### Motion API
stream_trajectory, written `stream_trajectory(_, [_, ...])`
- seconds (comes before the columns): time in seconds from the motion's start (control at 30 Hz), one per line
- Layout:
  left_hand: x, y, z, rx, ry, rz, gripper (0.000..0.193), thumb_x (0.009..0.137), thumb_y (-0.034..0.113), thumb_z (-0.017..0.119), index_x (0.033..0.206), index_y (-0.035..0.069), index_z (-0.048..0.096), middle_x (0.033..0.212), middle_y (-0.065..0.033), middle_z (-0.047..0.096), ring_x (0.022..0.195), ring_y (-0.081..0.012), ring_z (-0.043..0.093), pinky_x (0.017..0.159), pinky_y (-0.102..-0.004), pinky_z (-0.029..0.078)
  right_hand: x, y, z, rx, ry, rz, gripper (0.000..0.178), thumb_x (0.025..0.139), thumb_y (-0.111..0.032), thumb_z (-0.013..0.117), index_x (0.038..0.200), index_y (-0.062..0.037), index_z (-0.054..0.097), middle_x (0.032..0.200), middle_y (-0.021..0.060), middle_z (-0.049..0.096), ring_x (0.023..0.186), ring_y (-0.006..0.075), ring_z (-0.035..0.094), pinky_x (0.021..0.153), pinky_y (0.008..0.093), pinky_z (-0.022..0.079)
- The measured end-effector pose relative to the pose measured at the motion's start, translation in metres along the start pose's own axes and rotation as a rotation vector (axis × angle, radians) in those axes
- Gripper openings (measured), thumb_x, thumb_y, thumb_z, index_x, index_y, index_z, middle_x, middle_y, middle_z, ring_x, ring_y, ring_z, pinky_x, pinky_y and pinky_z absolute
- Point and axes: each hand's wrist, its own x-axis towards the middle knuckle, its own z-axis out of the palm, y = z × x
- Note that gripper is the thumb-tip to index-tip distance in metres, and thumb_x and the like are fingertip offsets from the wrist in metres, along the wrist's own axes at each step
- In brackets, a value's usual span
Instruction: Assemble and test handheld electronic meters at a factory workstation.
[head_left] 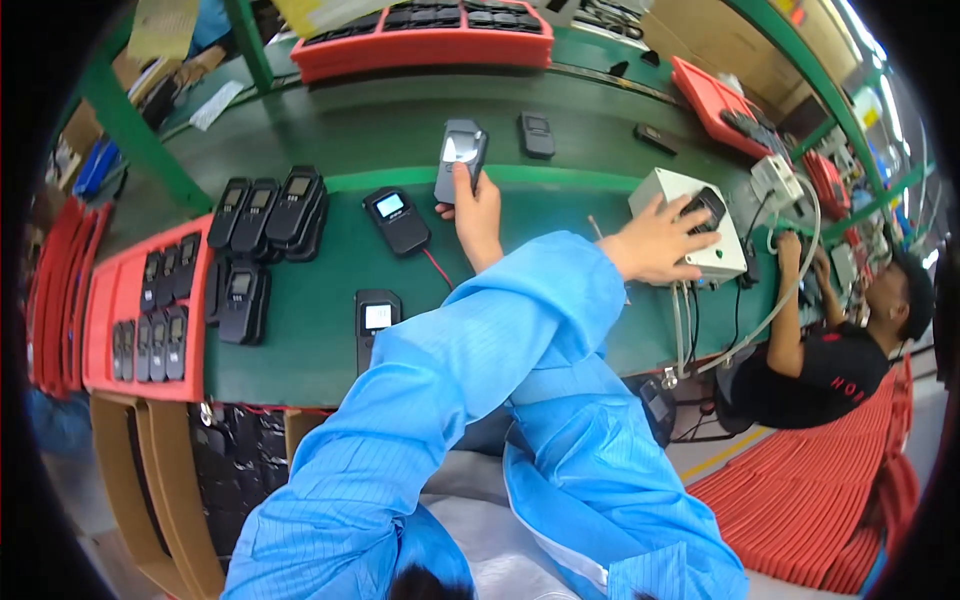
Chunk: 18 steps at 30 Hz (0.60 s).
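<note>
My forearms cross, the left one over the right. With its fingers spread, my left hand (655, 240) lies across a white box (660, 190) and touches a black handheld device (706, 208) on its top. My right hand (478, 215) grips a dark grey handheld device (461, 150) with a bright screen, thumb on its front. Just left of it lies a black handheld device (398, 222) with a lit screen and a red wire. Another lit handheld device (377, 318) is nearer me, partly covered by my left sleeve.
Stacked black devices (265, 215) stand left, beside a red tray (100, 330) holding more. Two dark devices lie farther back, one of them upright (537, 135). A filled red tray (420, 50) sits at the back. Cables hang from the box; a co-worker (830, 340) works at right.
</note>
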Motion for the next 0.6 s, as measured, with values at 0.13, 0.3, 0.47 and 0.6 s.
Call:
stream_trajectory(0.13, [-0.006, -0.003, -0.011, -0.058, -0.074, -0.026, 0.054, 0.078, 0.033, 0.071, 0.127, 0.016, 0.055, 0.13, -0.008, 0.051, 0.118, -0.0301, 0.051, 0.093, -0.0436, 0.043, 0.003, -0.005, -0.001, 0.008, 0.025, 0.0, 0.043, 0.099, -0.04, 0.051, 0.101, 0.0021, 0.06, 0.077, 0.0099, 0.065, 0.056, 0.0139, 0.062, 0.048, 0.0246, 0.048])
stream_trajectory(0.3, [-0.003, -0.004, -0.035, -0.063, -0.136, -0.131, 0.047, 0.073, 0.032, 0.075, 0.115, 0.015, 0.062, 0.117, -0.0046, 0.06, 0.104, -0.0248, 0.058, 0.088, -0.0378, 0.045, 0.015, -0.001, -0.008, -0.019, 0.003, -0.019, 0.047, 0.099, -0.042, 0.049, 0.104, 0.0039, 0.059, 0.082, 0.0113, 0.067, 0.059, 0.0143, 0.063, 0.05, 0.0247, 0.049])
stream_trajectory(0.47, [-0.021, -0.003, -0.121, -0.185, 0.131, -0.234, 0.032, 0.076, 0.022, 0.073, 0.106, 0.014, 0.065, 0.102, -0.0048, 0.066, 0.092, -0.0231, 0.061, 0.084, -0.0373, 0.046, 0.015, 0.006, -0.001, 0.044, -0.016, -0.002, 0.048, 0.099, -0.042, 0.05, 0.106, 0.0046, 0.058, 0.085, 0.0122, 0.068, 0.061, 0.0153, 0.064, 0.052, 0.0248, 0.049])
stream_trajectory(0.6, [-0.05, -0.007, -0.225, -0.82, 0.517, -0.665, 0.023, 0.086, 0.018, 0.066, 0.108, 0.009, 0.064, 0.1, -0.008, 0.067, 0.087, -0.022, 0.065, 0.079, -0.034, 0.052, 0.09, 0.031, -0.064, 0.556, 0.192, 1.027, 0.044, 0.097, -0.042, 0.055, 0.099, 0.0014, 0.062, 0.087, 0.0131, 0.069, 0.06, 0.0172, 0.064, 0.052, 0.0262, 0.051])
